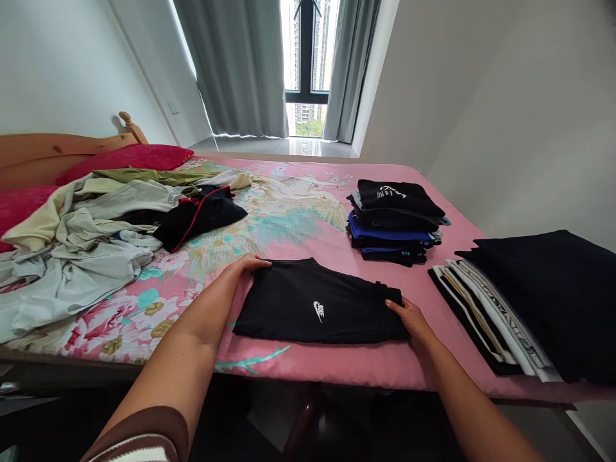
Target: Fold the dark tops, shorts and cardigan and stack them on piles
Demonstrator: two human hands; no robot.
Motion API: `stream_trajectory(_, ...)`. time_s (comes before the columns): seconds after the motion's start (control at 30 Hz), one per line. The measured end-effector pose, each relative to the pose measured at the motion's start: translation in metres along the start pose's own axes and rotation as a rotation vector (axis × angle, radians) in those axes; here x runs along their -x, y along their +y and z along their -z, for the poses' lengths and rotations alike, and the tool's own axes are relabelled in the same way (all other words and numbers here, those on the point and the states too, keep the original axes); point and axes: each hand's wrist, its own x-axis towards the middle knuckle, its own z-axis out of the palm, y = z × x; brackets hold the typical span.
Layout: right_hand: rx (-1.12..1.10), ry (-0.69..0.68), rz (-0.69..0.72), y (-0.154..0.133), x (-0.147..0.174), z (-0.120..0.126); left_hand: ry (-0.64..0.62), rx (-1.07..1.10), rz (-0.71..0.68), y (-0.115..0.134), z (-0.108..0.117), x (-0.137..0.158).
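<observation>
A pair of black shorts (pixel 289 301) with a white Nike logo lies folded in half on the bed near its front edge, waistband to the right. My left hand (pixel 251 262) pinches the upper left corner of the shorts. At the waistband end, my right hand (pixel 409 317) grips the fabric, thumb on top and the other fingers mostly hidden beneath. Between the two hands the cloth lies flat.
On the left of the pink floral bed sheet (pixel 289 240) is a loose heap of clothes (pixel 110 231) by red pillows (pixel 139 155). A folded dark stack (pixel 394 221) stands behind my right hand, and another folded stack (pixel 534 301) lies at the right.
</observation>
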Motion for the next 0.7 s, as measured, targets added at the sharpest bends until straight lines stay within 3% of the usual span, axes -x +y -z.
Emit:
stream_trajectory(0.23,0.011,0.046,-0.002,0.003,-0.002,0.000,0.070,0.220,-0.009,-0.012,-0.008,0.006)
stream_trajectory(0.43,0.049,0.015,0.007,0.001,0.000,-0.001,0.100,0.430,-0.106,-0.024,-0.018,0.006)
stream_trajectory(0.53,0.300,0.058,0.028,-0.015,-0.003,0.002,0.120,0.520,-0.165,-0.030,-0.020,0.009)
stream_trajectory(0.63,0.758,0.273,0.337,-0.044,-0.003,-0.011,0.130,0.602,-0.210,-0.036,-0.022,0.013)
stream_trajectory(0.7,0.922,0.268,0.623,-0.063,0.002,-0.038,0.127,0.655,-0.228,-0.039,-0.024,0.015)
